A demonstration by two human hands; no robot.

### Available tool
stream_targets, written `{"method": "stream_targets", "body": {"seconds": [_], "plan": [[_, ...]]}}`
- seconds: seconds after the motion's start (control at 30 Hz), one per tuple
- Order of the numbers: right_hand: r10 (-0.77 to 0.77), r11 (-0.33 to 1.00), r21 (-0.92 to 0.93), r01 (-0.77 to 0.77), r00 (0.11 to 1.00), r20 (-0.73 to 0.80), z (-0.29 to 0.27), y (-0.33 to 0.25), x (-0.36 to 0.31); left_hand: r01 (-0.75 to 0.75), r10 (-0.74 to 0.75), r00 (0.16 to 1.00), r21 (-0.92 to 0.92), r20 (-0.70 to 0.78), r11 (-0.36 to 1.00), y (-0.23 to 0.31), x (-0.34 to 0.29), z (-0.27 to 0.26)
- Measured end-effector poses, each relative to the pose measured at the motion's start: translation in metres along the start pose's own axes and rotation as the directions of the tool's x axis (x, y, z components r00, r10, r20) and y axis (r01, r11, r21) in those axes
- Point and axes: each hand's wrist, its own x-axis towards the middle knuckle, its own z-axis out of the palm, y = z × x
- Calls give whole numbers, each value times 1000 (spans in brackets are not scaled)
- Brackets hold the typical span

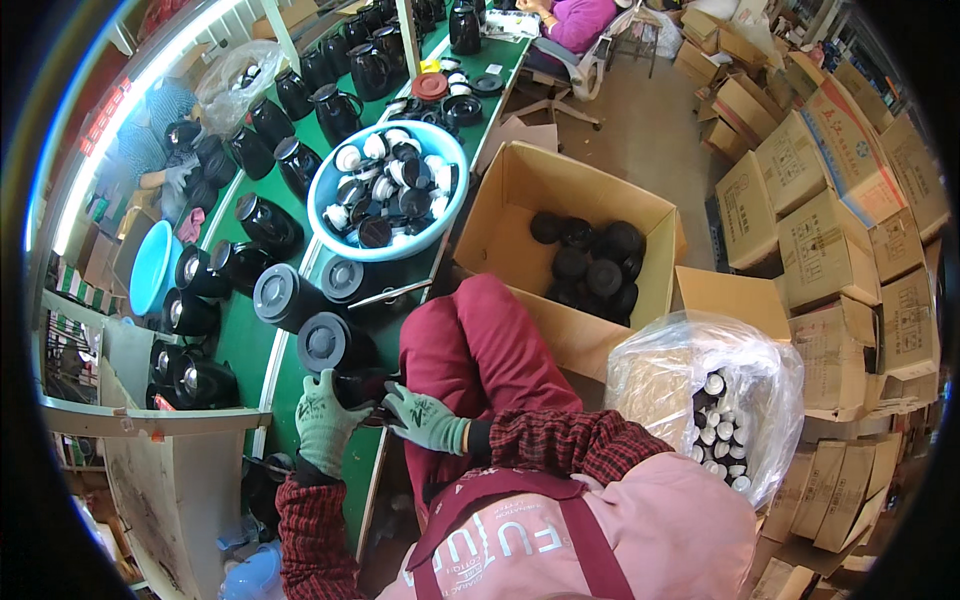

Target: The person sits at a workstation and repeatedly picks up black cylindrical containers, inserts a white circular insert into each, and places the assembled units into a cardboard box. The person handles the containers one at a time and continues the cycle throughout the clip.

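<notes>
Head view: left hand (328, 418) and right hand (428, 418) seemingly pinch one dark piece (361, 388) at the tabletop (285, 397), a handling step; moving it calls for steady grips

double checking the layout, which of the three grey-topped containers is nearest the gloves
The lowest grey-topped container, just above the left hand in the picture; the other two sit farther up the green bench.

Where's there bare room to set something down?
On the green workbench, a patch between the glossy black jugs and the grey-ended black containers, ahead-left of your left hand; farther off, floor between the swivel chair and cardboard boxes. Crowded: around the blue basin of lids, with jugs alongside.
</notes>
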Motion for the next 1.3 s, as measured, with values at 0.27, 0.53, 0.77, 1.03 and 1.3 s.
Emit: {"method": "stream_targets", "body": {"seconds": [0.27, 0.53, 0.77, 1.03, 1.3], "plan": [[-12, 999, -51, 9, 998, -61, -12, -7, 3, -191, 196, 955, 43, -224, 981, -11, -2, 9], [-13, 996, -85, 5, 996, -93, 3, -4, 5, -465, 473, 866, 84, -165, 881, 0, -2, -18], [-97, 975, -205, 84, 994, -58, -4, 12, 17, -287, 276, 958, 221, 79, 932, -19, -3, 2], [-283, 959, -35, 282, 959, -8, -42, 26, 52, -741, 726, 671, 192, 152, 644, -20, -22, -19], [-46, 970, -239, 54, 998, 38, -17, -13, 19, -231, 208, 971, 228, 121, 946, -24, -58, 10]]}}
